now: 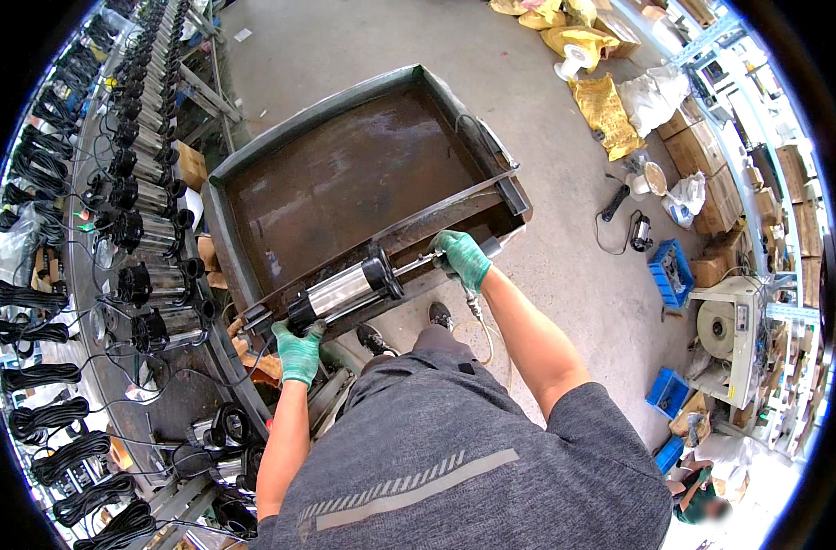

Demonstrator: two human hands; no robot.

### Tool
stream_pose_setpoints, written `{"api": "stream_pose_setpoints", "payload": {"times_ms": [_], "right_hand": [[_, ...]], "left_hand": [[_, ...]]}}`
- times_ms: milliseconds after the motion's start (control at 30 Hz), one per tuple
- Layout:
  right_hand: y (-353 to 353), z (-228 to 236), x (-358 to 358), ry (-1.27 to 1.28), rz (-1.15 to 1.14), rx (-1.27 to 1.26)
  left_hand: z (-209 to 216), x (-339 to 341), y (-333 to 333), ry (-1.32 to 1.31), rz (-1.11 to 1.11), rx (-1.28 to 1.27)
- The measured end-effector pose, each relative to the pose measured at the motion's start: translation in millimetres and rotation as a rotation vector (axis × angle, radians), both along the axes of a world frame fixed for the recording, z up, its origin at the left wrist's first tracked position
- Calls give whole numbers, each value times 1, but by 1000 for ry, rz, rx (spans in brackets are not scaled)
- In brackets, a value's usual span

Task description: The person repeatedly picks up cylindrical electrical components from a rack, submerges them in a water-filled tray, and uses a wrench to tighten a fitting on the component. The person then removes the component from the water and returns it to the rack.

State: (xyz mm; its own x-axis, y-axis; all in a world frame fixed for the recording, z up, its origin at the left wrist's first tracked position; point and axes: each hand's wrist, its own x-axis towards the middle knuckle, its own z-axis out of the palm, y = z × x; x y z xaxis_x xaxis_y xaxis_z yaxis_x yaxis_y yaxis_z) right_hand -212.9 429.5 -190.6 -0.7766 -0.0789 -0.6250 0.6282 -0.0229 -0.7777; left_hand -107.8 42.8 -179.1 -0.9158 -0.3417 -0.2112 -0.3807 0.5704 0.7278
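Observation:
A pump (340, 289) with a silver cylinder and black ends lies slantwise across the near edge of a large metal tank (321, 115). My left hand (298, 353), in a green glove, is closed around its black lower-left end. My right hand (464, 259), also gloved in green, is wrapped around a metal fitting beside the tank's near right part. From that fitting a thin metal rod (416, 264) reaches to the pump's right end. A pale hose (480, 321) hangs below my right hand. My fingers hide much of the fitting.
At the left, a long bench (115, 367) carries rows of similar pumps (152, 229) and coiled black cables (37, 376). Blue crates (672, 273), cardboard boxes (697, 151) and a beige machine (725, 339) stand on the right. Another person (697, 495) is at the lower right.

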Motion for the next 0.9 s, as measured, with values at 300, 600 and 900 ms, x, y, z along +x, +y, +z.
{"api": "stream_pose_setpoints", "payload": {"times_ms": [300,600,900], "right_hand": [[-5,-9,-6,-54,30,-12],[-9,-10,-7,-85,-5,-14],[27,-3,3,94,80,-27]], "left_hand": [[7,-5,-3,5,-40,5],[11,-4,-2,-22,-28,-38],[-20,5,-10,-7,15,112]]}}
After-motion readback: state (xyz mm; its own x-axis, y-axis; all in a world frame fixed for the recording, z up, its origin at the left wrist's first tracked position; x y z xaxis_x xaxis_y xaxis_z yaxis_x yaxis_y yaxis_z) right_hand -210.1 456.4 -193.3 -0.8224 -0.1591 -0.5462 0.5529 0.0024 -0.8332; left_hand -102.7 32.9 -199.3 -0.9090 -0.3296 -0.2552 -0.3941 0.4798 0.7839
